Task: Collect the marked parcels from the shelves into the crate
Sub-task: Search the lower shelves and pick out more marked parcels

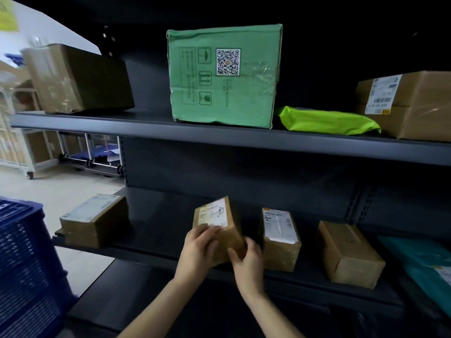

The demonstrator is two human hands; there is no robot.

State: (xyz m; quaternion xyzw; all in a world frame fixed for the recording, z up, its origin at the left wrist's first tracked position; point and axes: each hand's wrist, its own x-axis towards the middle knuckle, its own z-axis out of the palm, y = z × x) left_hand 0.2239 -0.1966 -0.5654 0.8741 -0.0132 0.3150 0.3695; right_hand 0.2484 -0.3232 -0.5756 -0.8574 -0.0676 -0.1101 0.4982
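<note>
Cardboard parcel (232, 228) lengthwise away, label (213, 213) up

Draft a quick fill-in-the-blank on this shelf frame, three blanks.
1. The left hand and right hand hold a small brown box at the ___ shelf, not the upper one.
2. The QR code is on the ___ carton.
3. The crate at the left is ___.
Missing words: lower; green; blue.

crate (22, 252) left — parcels (280, 237) on shelves (219, 137)
</note>
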